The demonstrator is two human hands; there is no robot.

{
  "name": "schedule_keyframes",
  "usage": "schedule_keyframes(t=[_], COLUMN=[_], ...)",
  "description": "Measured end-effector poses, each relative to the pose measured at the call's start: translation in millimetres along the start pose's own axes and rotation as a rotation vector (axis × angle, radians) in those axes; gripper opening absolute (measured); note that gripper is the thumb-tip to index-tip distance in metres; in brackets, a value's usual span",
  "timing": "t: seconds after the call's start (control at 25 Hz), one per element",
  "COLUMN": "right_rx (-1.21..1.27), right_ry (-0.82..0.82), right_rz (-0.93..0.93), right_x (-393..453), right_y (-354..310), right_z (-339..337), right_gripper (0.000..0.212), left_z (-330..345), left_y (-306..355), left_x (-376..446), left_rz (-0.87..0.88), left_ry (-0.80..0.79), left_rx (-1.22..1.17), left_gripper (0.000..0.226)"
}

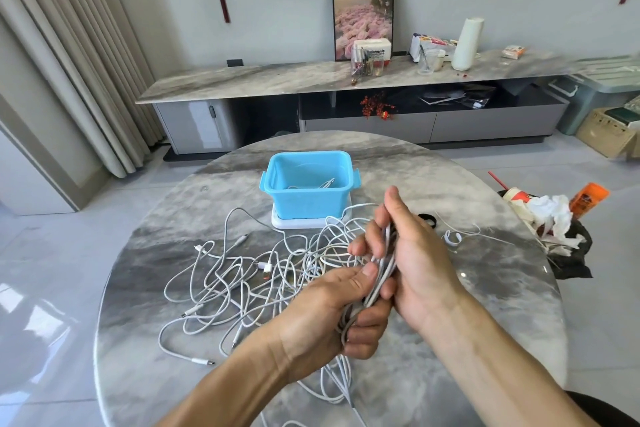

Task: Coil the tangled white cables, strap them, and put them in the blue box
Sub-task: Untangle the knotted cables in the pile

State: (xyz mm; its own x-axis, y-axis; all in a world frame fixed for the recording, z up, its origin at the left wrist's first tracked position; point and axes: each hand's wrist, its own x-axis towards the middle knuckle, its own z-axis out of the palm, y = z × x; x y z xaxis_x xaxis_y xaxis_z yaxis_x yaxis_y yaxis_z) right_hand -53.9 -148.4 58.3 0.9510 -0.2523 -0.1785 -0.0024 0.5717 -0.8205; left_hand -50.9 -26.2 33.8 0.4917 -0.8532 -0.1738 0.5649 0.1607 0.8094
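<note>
STEP: coiling | LEFT [322, 308]: grip clenched around coil [377, 284] | RIGHT [412, 250]: grip pinching same coil, above worktop [485, 305] | CABLES [235, 274]: tangled, near box [306, 189] | ADVICE: keep loops equal, pull slack slowly, avoid snagging plugs.

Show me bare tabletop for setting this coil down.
Free: the right side of the table, beyond the right hand, and the far left beside the blue box. Crowded: the tangled cables fill the centre-left; straps lie right of the box.

round grey marble table [450, 340], tangled white cables [242, 274], white lid [294, 222] under blue box [304, 198], black strap [427, 218]
</note>
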Motion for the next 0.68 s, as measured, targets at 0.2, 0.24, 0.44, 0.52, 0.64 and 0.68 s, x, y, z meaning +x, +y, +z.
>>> schedule_keyframes(t=[0.2,0.24,0.44,0.52,0.64,0.68], right_rx=[-0.011,0.013,0.027,0.083,-0.096,-0.220], right_ry=[0.101,0.119,0.106,-0.132,-0.513,-0.610], right_rz=[0.006,0.011,0.021,0.128,0.271,0.297], right_x=[6,7,14,11,3,0], right_y=[0,1,4,3,22,31], right_z=[-2,-2,-2,-5,-8,-8], right_gripper=[0.060,0.060,0.058,0.058,0.065,0.060], left_z=[11,12,13,7,-3,-6], left_y=[-2,-2,-6,-1,22,31], left_x=[4,4,8,7,-1,-4], left_rz=[0.043,0.057,0.218,0.314,0.387,0.409], left_ry=[0.188,0.218,0.296,0.366,0.515,0.557], left_rx=[0.208,0.266,0.476,0.584,0.461,0.375], left_gripper=[0.037,0.039,0.044,0.044,0.044,0.042])
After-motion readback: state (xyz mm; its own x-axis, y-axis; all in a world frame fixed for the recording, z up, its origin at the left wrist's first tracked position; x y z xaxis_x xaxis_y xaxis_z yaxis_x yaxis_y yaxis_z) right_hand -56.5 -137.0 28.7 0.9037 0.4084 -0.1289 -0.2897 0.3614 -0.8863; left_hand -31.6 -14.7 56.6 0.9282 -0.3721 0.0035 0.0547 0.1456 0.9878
